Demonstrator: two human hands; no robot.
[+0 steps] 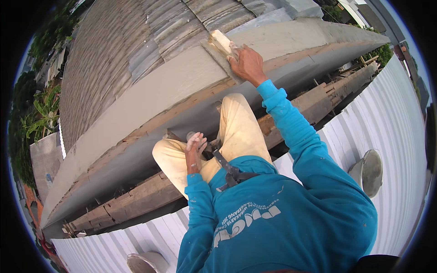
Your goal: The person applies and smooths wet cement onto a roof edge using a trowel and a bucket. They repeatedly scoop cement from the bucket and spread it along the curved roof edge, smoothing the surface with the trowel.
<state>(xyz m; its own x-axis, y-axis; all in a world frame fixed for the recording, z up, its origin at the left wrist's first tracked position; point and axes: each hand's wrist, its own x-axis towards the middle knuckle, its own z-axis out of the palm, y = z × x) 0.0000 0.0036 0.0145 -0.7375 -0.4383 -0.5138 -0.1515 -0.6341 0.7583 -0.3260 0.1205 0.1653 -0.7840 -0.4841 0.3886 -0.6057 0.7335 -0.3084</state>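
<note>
My right hand grips a plastering float with a pale block-like handle. Its flat board lies across the smooth grey cement band that runs along the roof's edge. My right arm stretches forward to reach it. Close to my left knee, my left hand is raised with its fingers curled around a small greyish rounded thing, whose kind I cannot make out. Whitish smears mark the fingers of that hand. A dark strap with a buckle crosses my waist.
Grey roof tiles slope beyond the cement band. Below it runs a rough wooden beam with dark gaps. White corrugated sheeting spreads around me, bearing a bucket of grey mix at right and another bucket at lower left.
</note>
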